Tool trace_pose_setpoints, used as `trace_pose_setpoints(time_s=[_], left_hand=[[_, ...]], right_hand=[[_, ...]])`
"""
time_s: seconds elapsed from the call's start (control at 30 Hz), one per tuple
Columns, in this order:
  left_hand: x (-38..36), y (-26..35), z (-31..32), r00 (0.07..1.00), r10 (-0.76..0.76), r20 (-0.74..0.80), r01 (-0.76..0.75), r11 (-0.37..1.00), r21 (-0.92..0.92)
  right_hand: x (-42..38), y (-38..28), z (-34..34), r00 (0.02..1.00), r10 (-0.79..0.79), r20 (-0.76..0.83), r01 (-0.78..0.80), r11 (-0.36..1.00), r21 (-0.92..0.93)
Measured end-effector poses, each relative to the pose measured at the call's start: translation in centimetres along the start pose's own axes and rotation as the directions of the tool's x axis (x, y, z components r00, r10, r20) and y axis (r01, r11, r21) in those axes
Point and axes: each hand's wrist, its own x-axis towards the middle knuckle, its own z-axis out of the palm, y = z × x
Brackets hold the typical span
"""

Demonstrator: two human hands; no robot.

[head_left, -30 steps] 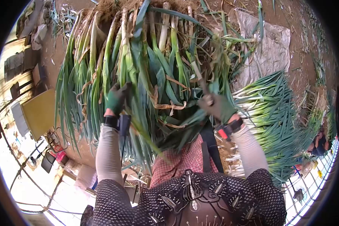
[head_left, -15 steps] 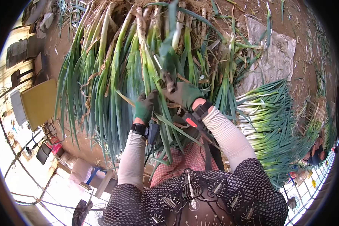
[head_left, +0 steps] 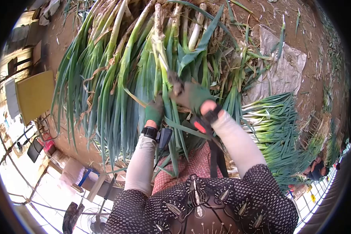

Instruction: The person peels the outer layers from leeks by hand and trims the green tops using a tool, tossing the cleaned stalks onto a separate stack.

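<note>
Left hand [head_left: 155, 110] grips a leek [head_left: 158, 38]; right hand [head_left: 192, 95] clasps a knife [head_left: 173, 79], best aimed toward eleven o'clock, clear of the other.

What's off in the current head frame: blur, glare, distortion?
Head view: right hand and its tool look smeared, likely motion blur. Head view: lower-left background is blown out to white. Head view: fisheye, round image circle with black corners. Head view: stacked leeks at right are clearer than the tool.
</note>
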Motion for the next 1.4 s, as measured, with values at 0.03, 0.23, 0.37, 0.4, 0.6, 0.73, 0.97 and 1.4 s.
trace_pose_setpoints(time_s=[0.03,0.23,0.37,0.4,0.6,0.73,0.97,1.4], left_hand=[[-1.0,1.5,-0.9,1.0,-0.031,-0.003,0.031,0.999,0.038],[-2.3,3.9,-2.3,0.837,0.51,-0.197,-0.44,0.843,0.31],[-0.9,5.3,1.1,0.845,0.51,-0.161,-0.462,0.848,0.26],[-0.7,5.4,1.8,0.844,0.489,-0.22,-0.439,0.866,0.238],[0.9,6.0,2.2,0.968,0.2,-0.15,-0.204,0.979,-0.011],[-0.1,6.2,-1.2,0.963,0.244,0.115,-0.165,0.871,-0.463],[-4.3,3.9,1.5,0.889,0.312,0.336,-0.127,0.871,-0.474],[-7.8,2.9,2.8,0.92,0.258,0.293,-0.151,0.928,-0.341]], right_hand=[[2.3,-0.7,-0.5,0.999,0.027,-0.022,-0.027,1.0,-0.006],[6.3,-0.2,-2.0,0.998,0.054,-0.044,-0.056,0.996,-0.063],[-0.4,3.4,0.4,0.999,0.032,0.008,-0.032,0.999,-0.014],[-2.7,3.6,0.6,0.997,0.059,0.043,-0.057,0.998,-0.031],[-9.6,5.3,3.3,0.998,-0.017,0.068,0.013,0.998,0.061],[-11.6,5.8,1.1,1.0,-0.013,0.023,0.008,0.977,0.215],[-9.4,4.8,-0.2,0.998,-0.038,0.048,0.03,0.989,0.142],[-0.5,3.2,-2.5,0.995,0.101,-0.003,-0.101,0.995,-0.007]])
